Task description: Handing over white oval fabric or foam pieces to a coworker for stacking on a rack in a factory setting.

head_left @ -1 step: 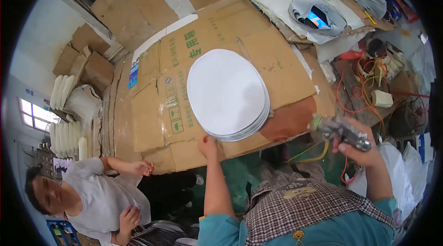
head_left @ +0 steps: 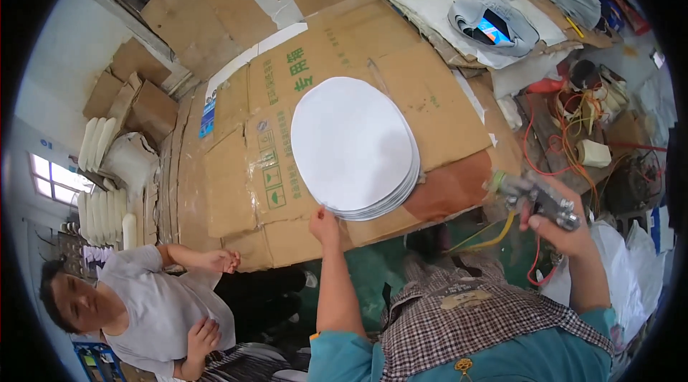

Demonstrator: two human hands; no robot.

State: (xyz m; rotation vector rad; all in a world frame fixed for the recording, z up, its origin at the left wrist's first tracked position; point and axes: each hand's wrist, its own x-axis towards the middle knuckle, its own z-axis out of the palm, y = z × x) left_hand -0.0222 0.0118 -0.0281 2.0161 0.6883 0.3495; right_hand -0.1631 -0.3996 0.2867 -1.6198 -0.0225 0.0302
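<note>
While the left hand (head_left: 326,226) pinches the near edge of the white disc stack (head_left: 355,147) on the cardboard-covered worktop (head_left: 444,95), right hand (head_left: 566,228) fingers wrap a spray gun (head_left: 534,196), right; discs look untouched.

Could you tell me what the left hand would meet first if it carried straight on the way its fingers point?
The left hand already touches the near edge of the stack of white round sheets; going on, it would push into that stack, which lies on the cardboard-covered table. Depth is hard to judge here.
</note>
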